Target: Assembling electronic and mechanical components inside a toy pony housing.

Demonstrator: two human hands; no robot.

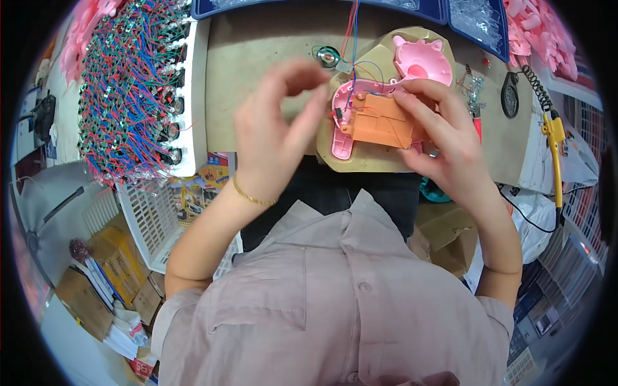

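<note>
Head view: one wide fisheye, worn on the head, left of a side-by-side pair. Station: above the near edge of the table [226,83], close over it. Aim: steeply down, taking in the table and, on its near side, the wearer's shirt [335,302].

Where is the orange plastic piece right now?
In the head view, the orange plastic piece is in the upper half, right of centre, in the right hand's grip, covering part of the pink shell.
</note>
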